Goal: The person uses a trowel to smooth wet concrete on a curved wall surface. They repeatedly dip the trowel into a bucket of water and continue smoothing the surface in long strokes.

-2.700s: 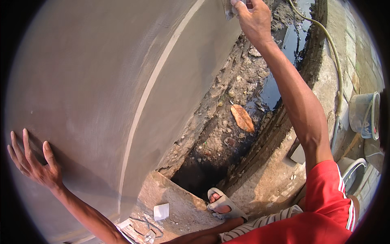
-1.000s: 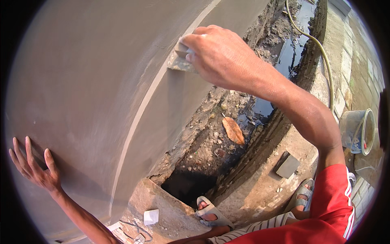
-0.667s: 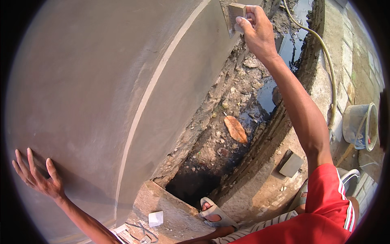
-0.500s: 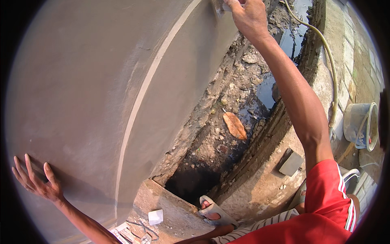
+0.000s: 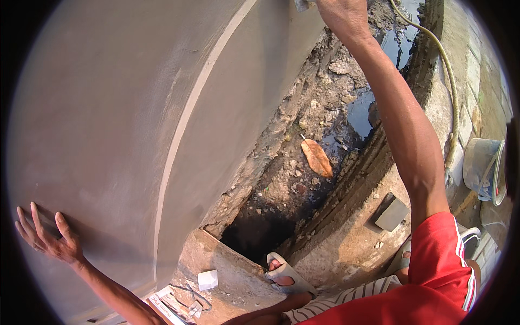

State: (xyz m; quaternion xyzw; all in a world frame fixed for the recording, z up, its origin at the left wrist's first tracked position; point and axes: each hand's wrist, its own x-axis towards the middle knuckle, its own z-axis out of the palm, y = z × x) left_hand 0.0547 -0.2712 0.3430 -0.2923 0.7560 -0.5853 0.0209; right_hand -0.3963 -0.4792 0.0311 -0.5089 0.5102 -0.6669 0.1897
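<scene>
Concrete slab bottom centre: white square lying flat, thin cable beside it, carton at the wall end, sandalled foot at the far corner. Right ledge: grey block, hose along outer side. Ditch bed: rubble, dark water, brown leaf. Paving: clear bucket.

A head-worn fisheye looks down from near the grey wall, perhaps unclear toward the edges.

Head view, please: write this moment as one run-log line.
left hand: spread against grey wall; right hand: holding flat tool, both cut off at top edge; brown leaf: in ditch
</scene>
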